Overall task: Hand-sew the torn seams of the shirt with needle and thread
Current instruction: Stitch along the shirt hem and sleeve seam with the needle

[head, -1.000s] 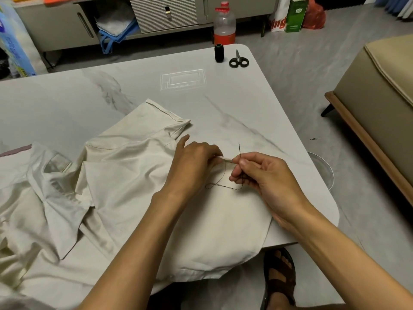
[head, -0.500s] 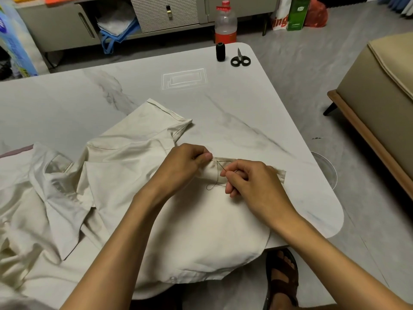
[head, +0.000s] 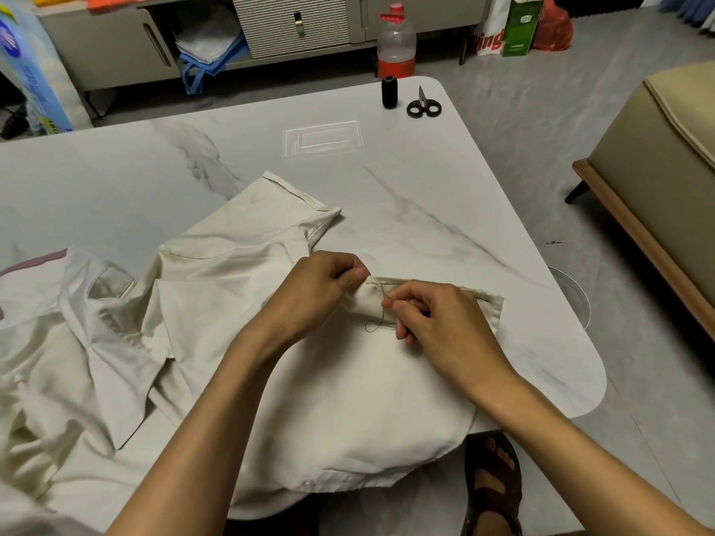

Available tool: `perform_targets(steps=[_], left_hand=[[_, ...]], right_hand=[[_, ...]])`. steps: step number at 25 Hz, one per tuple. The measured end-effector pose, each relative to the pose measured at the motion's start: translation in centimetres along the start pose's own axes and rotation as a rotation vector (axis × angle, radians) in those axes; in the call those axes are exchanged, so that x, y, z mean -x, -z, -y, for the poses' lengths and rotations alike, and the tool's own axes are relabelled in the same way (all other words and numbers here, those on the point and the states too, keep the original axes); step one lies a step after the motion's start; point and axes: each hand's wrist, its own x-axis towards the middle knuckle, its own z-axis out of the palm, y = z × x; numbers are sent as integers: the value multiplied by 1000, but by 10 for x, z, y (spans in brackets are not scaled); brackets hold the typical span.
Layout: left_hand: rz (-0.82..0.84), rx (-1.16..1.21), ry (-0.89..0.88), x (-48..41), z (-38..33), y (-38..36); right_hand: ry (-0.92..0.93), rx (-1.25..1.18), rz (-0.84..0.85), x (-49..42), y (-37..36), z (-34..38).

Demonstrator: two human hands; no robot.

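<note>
Your left hand (head: 321,288) pinches the folded seam of the crumpled cream cotton shirt (head: 348,400), lying on the white marbled surface (head: 425,210), to hold its edge taut, while your right hand (head: 437,323) pinches the thin needle (head: 389,301), trailing dark thread (head: 377,323), at that seam to stitch

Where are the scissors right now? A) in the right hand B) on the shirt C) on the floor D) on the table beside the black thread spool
D: the scissors lie on the table beside the black thread spool, apart from the shirt.
</note>
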Motion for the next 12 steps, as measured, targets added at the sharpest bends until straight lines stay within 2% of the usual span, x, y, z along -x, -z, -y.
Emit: perform_targets(steps=[12], left_hand=[[-1,7,-17,1,3,1]], right_hand=[[16,-12,9,1,-1,1]])
